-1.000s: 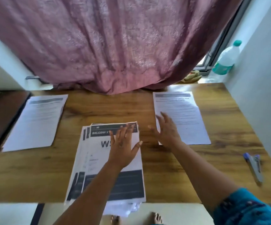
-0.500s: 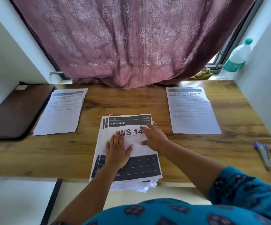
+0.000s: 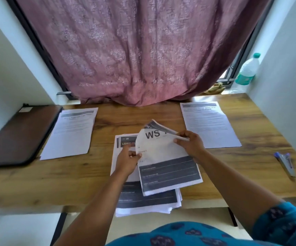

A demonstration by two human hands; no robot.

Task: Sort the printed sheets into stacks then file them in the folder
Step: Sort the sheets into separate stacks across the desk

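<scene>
Both hands lift a few printed sheets [image 3: 163, 157] off the central pile [image 3: 126, 196]: right hand [image 3: 189, 145] pinches the curled top edge, left hand [image 3: 127, 159] grips the left edge. Best to keep them together, clearing the pile before carrying them.

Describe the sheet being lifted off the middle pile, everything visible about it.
The lifted sheet is white printed paper with large black "WS" lettering near the top, a dark header band and a dark block of lines across its lower part. It is bent, its top edge curling over. The right hand pinches its upper right edge; the left hand holds its left edge. Its lower end rests on the middle pile on the wooden table.
</scene>
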